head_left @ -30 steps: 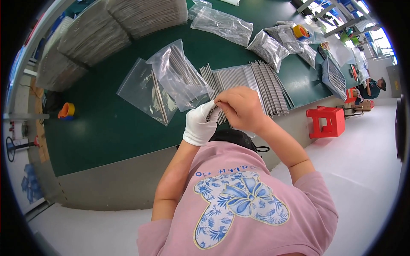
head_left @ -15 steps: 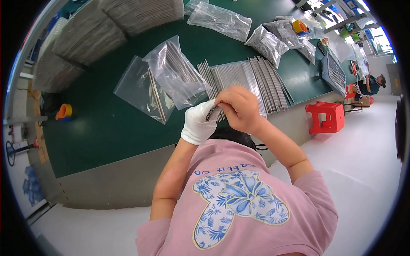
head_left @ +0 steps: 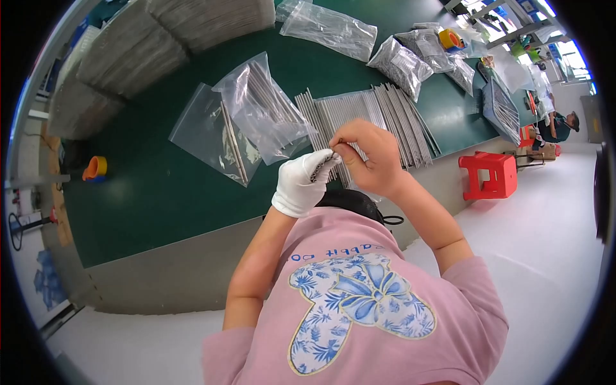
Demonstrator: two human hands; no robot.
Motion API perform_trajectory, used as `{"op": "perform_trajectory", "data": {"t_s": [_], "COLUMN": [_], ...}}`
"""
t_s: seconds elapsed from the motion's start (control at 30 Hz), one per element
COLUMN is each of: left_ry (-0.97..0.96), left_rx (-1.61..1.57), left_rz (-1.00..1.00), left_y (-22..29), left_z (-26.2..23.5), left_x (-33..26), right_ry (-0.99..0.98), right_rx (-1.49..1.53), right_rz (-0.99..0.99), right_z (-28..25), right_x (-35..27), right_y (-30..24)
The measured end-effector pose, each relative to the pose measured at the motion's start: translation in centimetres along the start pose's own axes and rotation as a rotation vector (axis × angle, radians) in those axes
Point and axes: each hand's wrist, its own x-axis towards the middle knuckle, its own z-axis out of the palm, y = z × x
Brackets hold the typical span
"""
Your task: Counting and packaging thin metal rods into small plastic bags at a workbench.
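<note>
My left hand, in a white glove, is closed around a cluster of small grey metal pieces, whose dark ends face up. They could be thin rods seen end-on; their length is hidden. My bare right hand pinches at the cluster's upper edge, thumb and forefinger together. Whatever sits between those fingertips is too small to make out. Just beyond both hands, a row of thin metal rods lies side by side, partly over clear plastic. Left of it rest a clear bag with several rods and a flatter clear bag under two rods.
Wrapped stacks stand at the back left of the green table. Filled clear bags, a tape roll and a blue tray are on the right. A red stool stands beside the table; another person sits farther off.
My right hand has shifted slightly right and nearer, with its fingertips still at the cluster. More of the metal ends show in my left hand, which has barely moved.
</note>
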Motion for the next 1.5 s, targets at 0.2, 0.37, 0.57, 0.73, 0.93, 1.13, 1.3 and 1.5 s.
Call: {"op": "perform_trajectory", "data": {"t_s": [0.2, 0.37, 0.57, 0.73, 0.93, 1.13, 1.3, 1.5], "left_ry": [-0.021, -0.015, -0.012, -0.011, 0.025, 0.001, 0.032, -0.003], "left_rx": [0.012, 0.000, 0.008, -0.008, 0.007, -0.007, -0.007, 0.068], "left_rz": [0.018, -0.005, -0.007, -0.008, -0.009, -0.043, -0.048, -0.030], "left_y": [0.2, 0.1, 0.0, 0.2, -0.1, 0.1, 0.1, 0.1], "left_z": [0.0, 0.0, 0.0, 0.0, 0.0, 0.0, 0.1, 0.1], "left_x": [-0.1, -0.2, -0.1, -0.3, -0.8, -0.4, -0.2, -0.2], "right_ry": [0.005, -0.016, 0.007, 0.017, -0.027, -0.091, 0.066, -0.191], "right_rx": [0.013, -0.121, -0.214, -0.213, -0.161, -0.172, -0.118, -0.221], "right_rz": [0.060, -0.095, -0.181, -0.181, -0.088, -0.075, -0.082, 0.257], "right_z": [0.1, 0.0, 0.1, 0.3, 0.4, -0.6, -0.3, -0.7], "right_x": [-1.3, -1.3, -1.4, -1.8, -2.1, -1.3, -0.5, -2.0], "right_y": [0.7, 0.8, 0.8, 1.0, 0.6, 0.6, 0.3, 0.4]}}
